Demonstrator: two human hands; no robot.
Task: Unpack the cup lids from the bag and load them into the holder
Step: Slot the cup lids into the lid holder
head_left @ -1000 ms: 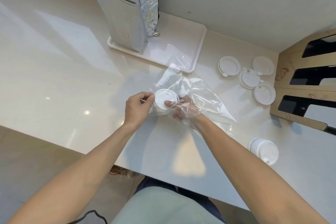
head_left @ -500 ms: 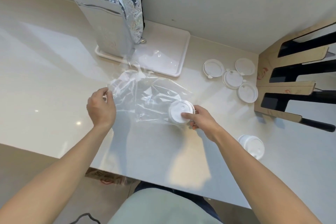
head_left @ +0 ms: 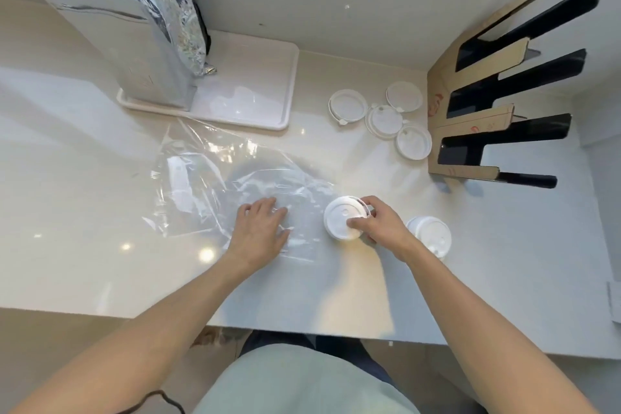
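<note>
A stack of white cup lids [head_left: 340,217] stands on the counter just right of the clear plastic bag [head_left: 215,185], and my right hand [head_left: 379,225] grips it with thumb on top and fingers round its far side. The bag lies flat and crumpled. My left hand [head_left: 260,232] rests on its right end, fingers spread and fairly straight. A second stack of lids [head_left: 431,235] sits right of my right hand. Several single lids [head_left: 386,119] lie near the cardboard lid holder [head_left: 470,131] at the right, which shows dark slots.
A white tray [head_left: 268,91] at the back carries a tall silver foil pouch [head_left: 134,50]. The wall runs behind it. The counter's front edge is close to my body.
My right hand has drawn the lid stack out of the bag to the right. My left hand let go of the bag's left end and now lies flat on its right part.
</note>
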